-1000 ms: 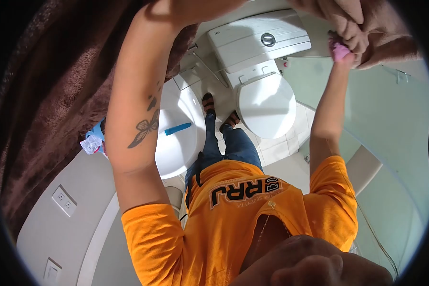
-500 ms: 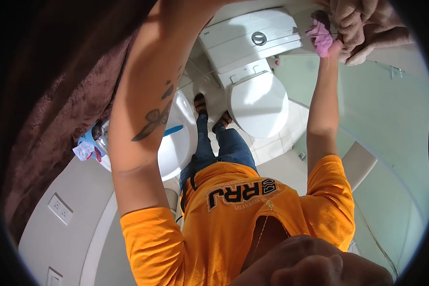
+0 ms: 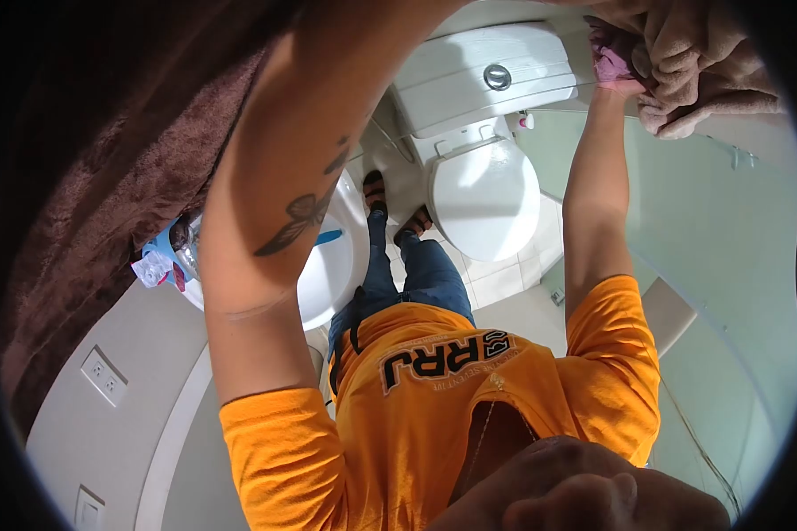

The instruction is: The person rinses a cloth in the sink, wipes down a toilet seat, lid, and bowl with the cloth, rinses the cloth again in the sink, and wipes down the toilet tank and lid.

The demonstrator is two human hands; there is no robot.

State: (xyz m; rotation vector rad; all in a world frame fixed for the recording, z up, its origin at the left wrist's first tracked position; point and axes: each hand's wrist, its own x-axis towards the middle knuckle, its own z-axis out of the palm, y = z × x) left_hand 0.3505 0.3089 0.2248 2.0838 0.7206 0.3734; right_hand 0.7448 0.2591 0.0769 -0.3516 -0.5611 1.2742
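Observation:
My right hand is raised at the upper right, closed around a crumpled pink cloth. Brown plush fabric, bunched in thick folds, hangs right beside it and seems to touch it. Part of the hand is hidden by the cloth and folds. My left forearm, with a butterfly tattoo, reaches up across the picture. Its hand lies beyond the top edge.
A white toilet with its lid down stands ahead. On the left are a washbasin with a blue object in it, small items and a wall socket. Dark brown plush fabric fills the left side; pale green glass stands right.
My right hand has shifted slightly with the pink cloth and is now more tucked against the brown fabric. The view has tilted a little, and my left arm remains raised.

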